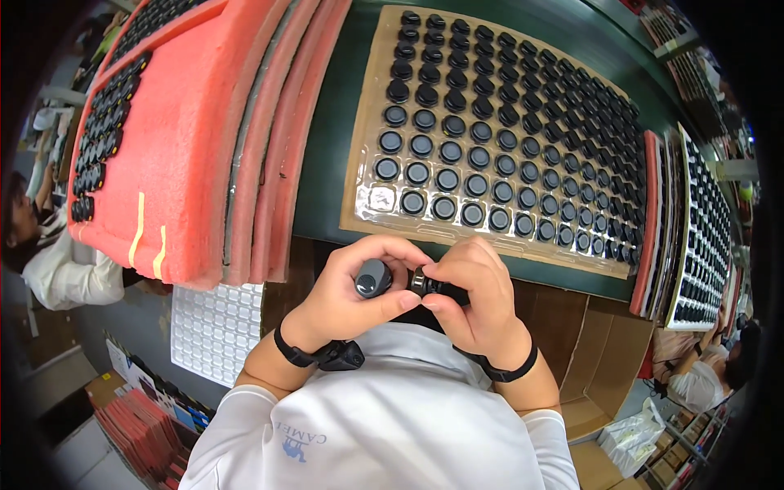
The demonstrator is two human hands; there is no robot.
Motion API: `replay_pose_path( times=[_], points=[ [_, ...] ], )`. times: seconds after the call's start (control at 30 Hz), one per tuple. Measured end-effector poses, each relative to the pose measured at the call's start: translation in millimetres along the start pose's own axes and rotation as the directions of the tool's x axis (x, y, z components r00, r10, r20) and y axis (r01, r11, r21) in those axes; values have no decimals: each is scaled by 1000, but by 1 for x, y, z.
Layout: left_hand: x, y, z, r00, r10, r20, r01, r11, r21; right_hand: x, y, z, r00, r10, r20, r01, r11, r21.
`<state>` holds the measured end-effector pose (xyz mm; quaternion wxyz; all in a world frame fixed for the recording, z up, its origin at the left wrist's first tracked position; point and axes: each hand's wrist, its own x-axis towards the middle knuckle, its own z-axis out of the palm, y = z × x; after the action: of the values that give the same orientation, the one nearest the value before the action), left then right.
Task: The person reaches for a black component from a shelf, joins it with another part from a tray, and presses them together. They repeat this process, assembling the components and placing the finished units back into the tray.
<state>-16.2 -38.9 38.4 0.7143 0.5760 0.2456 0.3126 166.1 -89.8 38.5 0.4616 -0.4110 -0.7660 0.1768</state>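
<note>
My left hand (335,294) is curled around a dark grey round cap (373,278) with a dotted patch on its face. Between the thumb and fingertips of my right hand (483,298) is a small black ring-shaped part (421,282) with a shiny rim, and my left fingertips meet it too. Whether the cap and the ring part are joined cannot be made out. Just beyond my hands lies a clear plastic tray (367,214) on brown board. Rows of black round parts (480,131) fill its pockets, and one pocket at its near left corner (381,198) holds none.
Stacked red foam trays (188,155) rise at the left, with black parts on top. More stacked trays (686,245) stand at the right. A white pocketed tray (214,327) sits lower left, a cardboard box (600,359) lower right. Other people are at both sides.
</note>
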Motion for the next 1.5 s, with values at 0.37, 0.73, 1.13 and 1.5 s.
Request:
replay_pose_path(
  times=[0.37,0.73,1.13,1.5],
  points=[
    [26,-12,24,977,-139,161,209,762,-613,-22,4,-16,820,554,143,-200,43,979],
    [26,-8,41,998,23,-53,-26,999,-43,-25,-3,-30,833,552,-34,-270,459,847],
    [26,-10,45,950,300,90,-306,949,72,-20,-12,-20,855,513,-80,-260,558,788],
    [25,-11,43,948,302,98,-310,947,87,-27,1,-22,891,452,-40,-299,652,697]
  ],
)
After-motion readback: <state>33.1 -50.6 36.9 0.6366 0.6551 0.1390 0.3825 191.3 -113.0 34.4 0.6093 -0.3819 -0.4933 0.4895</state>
